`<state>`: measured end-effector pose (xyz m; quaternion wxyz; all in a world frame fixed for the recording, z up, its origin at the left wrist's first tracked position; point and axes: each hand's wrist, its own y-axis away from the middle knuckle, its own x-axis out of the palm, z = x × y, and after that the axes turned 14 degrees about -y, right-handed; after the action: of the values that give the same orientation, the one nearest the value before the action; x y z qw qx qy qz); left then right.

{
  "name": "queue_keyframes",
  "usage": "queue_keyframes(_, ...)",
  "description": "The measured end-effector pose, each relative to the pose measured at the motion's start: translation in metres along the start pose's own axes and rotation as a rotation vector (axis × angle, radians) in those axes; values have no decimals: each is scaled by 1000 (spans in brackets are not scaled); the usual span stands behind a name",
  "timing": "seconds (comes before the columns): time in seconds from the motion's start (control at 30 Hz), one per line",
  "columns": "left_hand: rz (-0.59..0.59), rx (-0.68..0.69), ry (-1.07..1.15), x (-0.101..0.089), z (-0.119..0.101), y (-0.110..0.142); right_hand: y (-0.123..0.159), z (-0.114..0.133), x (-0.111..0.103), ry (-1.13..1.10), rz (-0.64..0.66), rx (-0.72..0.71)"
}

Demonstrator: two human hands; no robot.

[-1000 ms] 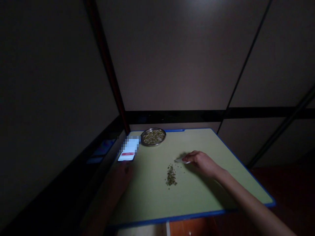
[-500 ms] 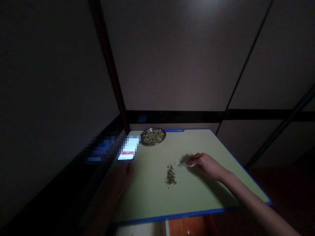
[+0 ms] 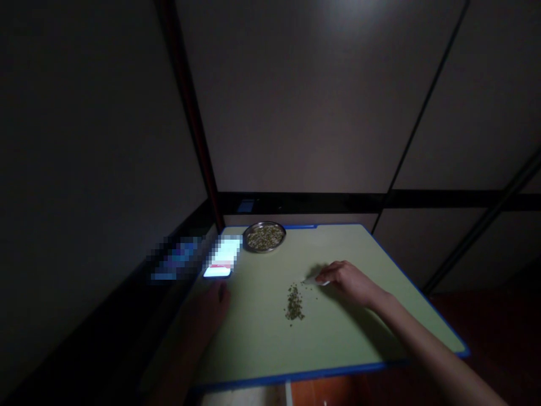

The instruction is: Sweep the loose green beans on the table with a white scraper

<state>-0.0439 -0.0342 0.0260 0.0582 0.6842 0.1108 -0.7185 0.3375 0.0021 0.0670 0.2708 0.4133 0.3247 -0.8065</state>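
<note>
My right hand [image 3: 349, 280] rests on a pale green table [image 3: 338, 332] with a blue rim, fingers pinched on a small white tool [image 3: 313, 280] whose tip points at a few loose green beans. A small heap of green beans [image 3: 294, 303] lies just left of and below that tip. My left hand [image 3: 210, 308] lies in shadow on the table's left edge, just below a lit phone [image 3: 222, 259]; its fingers are too dark to read. A round steel plate [image 3: 264, 236] full of beans stands at the far edge.
The room is dim. Light wall panels with dark frames rise behind the table. A dark post [image 3: 190, 113] stands at the table's far left corner. The phone's glow reflects in the dark panel to the left.
My right hand drew back a little to the right, then returned toward the loose beans. My left hand has come forward into view below the phone.
</note>
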Motion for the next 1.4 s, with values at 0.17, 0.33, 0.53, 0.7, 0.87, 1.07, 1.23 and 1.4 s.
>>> queue_keyframes(0.17, -2, 9, -22, 1, -1, -2, 7, 0, -8, 6, -2, 18)
queue_keyframes(0.33, -4, 7, -1, -2, -2, 0, -6, 6, -4, -4, -13, -21)
queue_keyframes(0.53, 13, 5, -8, -3, -2, 2, -6, -1, 0, 6, 3, -15)
queue_keyframes(0.7, 3, 1, 1, -2, -2, 1, 9, -8, -9, 0, 30, 6)
queue_keyframes(0.87, -2, 1, -4, -4, -3, 1, 7, -3, -10, -18, 0, 18)
queue_keyframes(1.07, 11, 4, 14, -6, -3, 3, -4, 4, -4, -32, -4, -3)
queue_keyframes(1.23, -6, 3, -14, -4, -2, 1, 7, 0, -6, -20, 12, 22)
queue_keyframes(1.4, -11, 7, -20, 0, -1, -2, 16, 2, -10, -28, 14, 25)
